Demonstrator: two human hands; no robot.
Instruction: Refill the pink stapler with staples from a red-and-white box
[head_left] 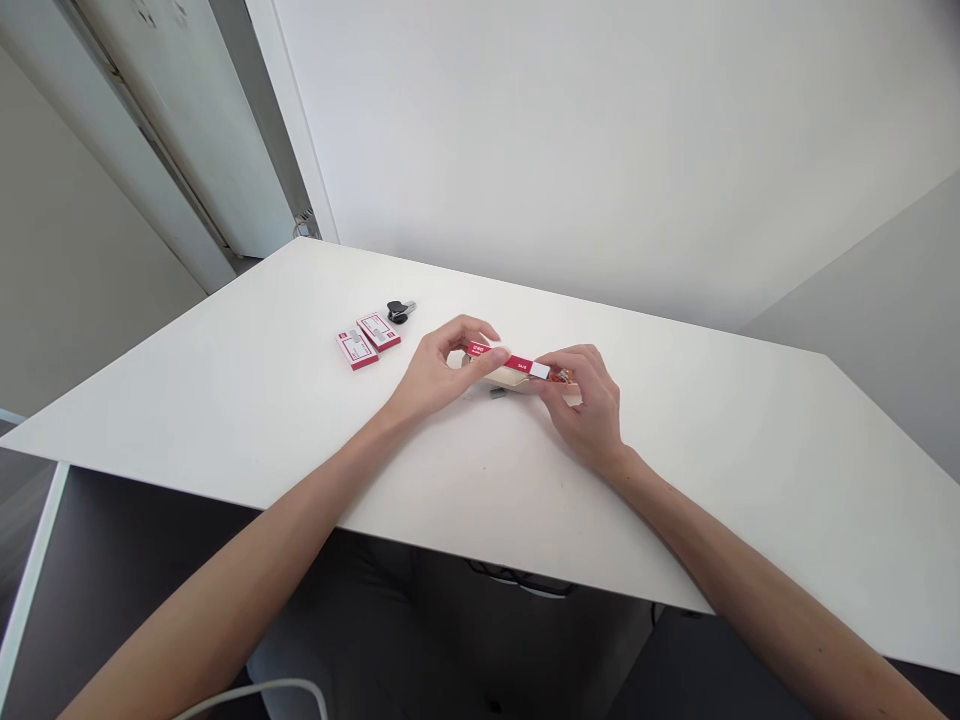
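From my end of the head camera, I see a small, oblong red-and-white cardboard box point(517, 363) between the two hands, just above a beige, shallow object point(504, 378) over the white tabletop point(465, 490). The left hand point(435, 370) has its thumb pressed on the box's red face and its other fingers curled behind, pinching the far-left part. The right hand point(589, 405) is nearly closed at the white end; I can't tell whether it grips the box or the beige object. I'd judge the box light, fairly stiff but easily crushed, its card somewhat slick; I'd take it gently by its long edges, near the ends. Its long axis runs left to right, tilting slightly nearer me at the white end, which points right.
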